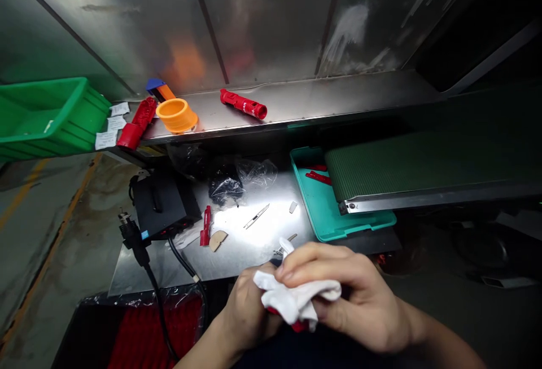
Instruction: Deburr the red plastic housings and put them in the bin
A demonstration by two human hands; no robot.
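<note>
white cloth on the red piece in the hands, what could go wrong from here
The white cloth hides most of the red piece between left hand and right hand, so it could slip unnoticed. On the metal shelf, the red tube lies with one end near the front edge; a knock might roll it off. The black cables hanging near the left forearm could snag it.

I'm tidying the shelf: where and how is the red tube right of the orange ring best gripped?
Grip the red tube around its middle, probably best from above: it lies on its side on the shelf, slim and uncovered.
</note>
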